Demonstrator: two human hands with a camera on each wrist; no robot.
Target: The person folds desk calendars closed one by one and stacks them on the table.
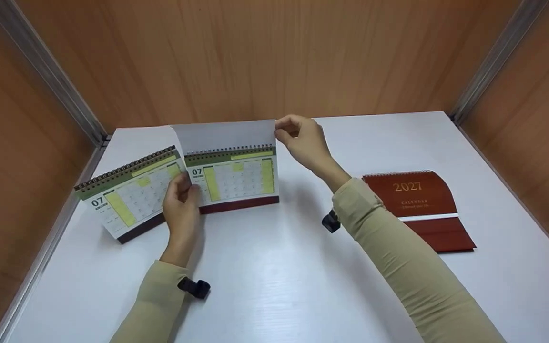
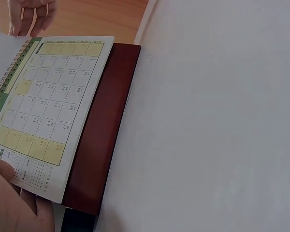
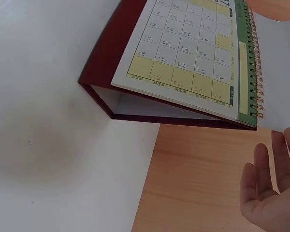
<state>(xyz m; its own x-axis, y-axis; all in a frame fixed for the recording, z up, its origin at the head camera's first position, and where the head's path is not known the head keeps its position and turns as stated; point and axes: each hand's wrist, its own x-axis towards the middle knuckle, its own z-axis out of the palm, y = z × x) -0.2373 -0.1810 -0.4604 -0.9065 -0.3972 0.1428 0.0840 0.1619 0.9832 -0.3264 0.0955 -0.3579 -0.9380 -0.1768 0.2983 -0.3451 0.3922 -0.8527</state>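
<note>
A spiral-bound desk calendar (image 1: pixel 238 178) open at 07 stands in the middle, on a dark red base (image 2: pixel 99 125). My left hand (image 1: pixel 181 214) grips its left edge, thumb on the front. My right hand (image 1: pixel 305 140) pinches the top right corner of a blank-backed page (image 1: pixel 229 136) that stands up above the rings. A second desk calendar (image 1: pixel 141 200), also showing 07, stands tilted at the left, partly behind my left hand. In the right wrist view, the hollow end of the middle calendar's stand shows.
A red 2027 calendar (image 1: pixel 408 190) lies on the white table (image 1: pixel 265 276) at the right, partly behind my right sleeve. Wooden panels (image 1: pixel 255 57) enclose the table at the back and sides. Black wrist cameras (image 1: pixel 194 287) sit on both cuffs.
</note>
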